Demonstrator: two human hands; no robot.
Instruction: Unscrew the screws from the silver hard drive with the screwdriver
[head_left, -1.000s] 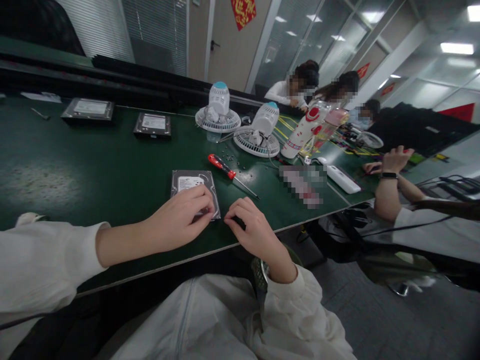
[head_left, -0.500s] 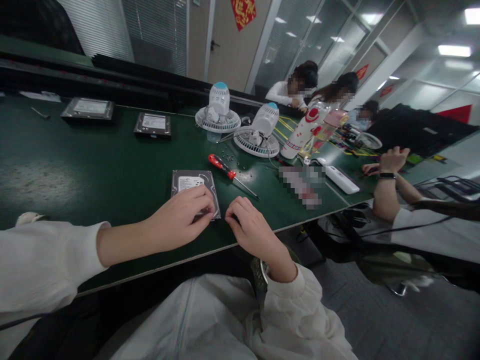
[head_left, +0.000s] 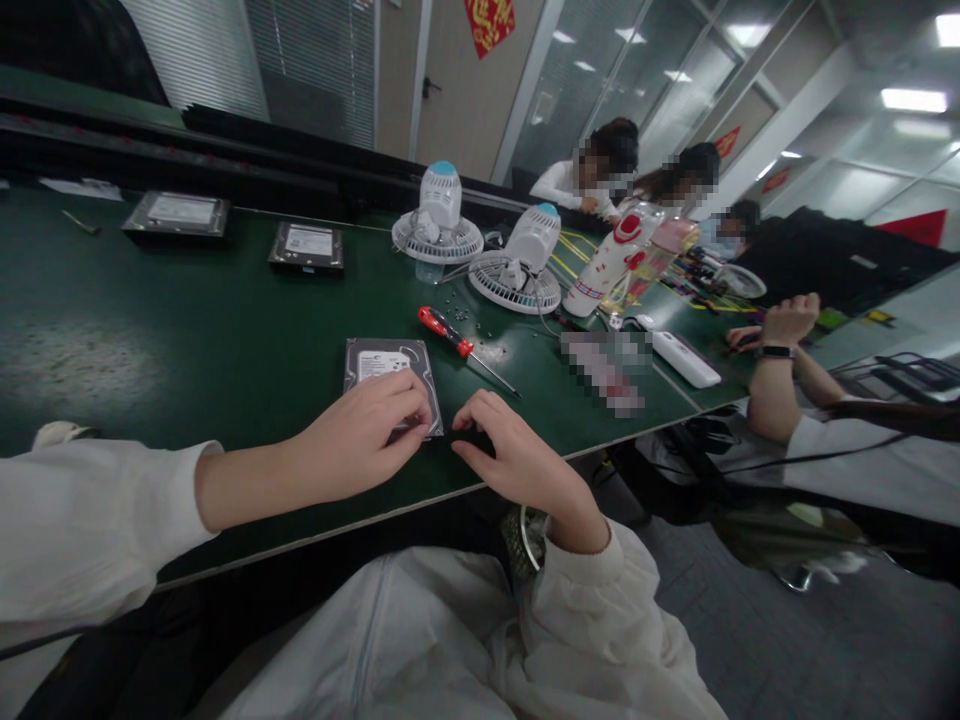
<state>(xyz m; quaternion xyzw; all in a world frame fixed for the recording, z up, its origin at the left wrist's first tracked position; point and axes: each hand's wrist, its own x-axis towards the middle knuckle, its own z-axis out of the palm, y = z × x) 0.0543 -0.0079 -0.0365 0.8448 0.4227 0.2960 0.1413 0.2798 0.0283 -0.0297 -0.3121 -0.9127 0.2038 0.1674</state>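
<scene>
A silver hard drive (head_left: 386, 362) lies on the green table (head_left: 187, 340) near its front edge. My left hand (head_left: 360, 432) rests on the drive's near end, fingers curled over it. Just right of the drive my right hand (head_left: 517, 458) hovers at the table edge with thumb and fingers bent toward each other; I cannot make out anything between them. A red-handled screwdriver (head_left: 457, 345) lies beyond the drive, with several small screws (head_left: 480, 335) scattered around it.
Two more hard drives (head_left: 307, 247) (head_left: 178, 213) lie farther back on the left. Two small white fans (head_left: 439, 215) (head_left: 525, 262), a red-and-white bottle (head_left: 611, 260) and a white remote (head_left: 684, 358) stand to the right. A neighbour's arm (head_left: 772, 380) rests on the table's right end.
My right hand has loosened its pinch and shifted slightly right and toward me. The left hand stays on the drive.
</scene>
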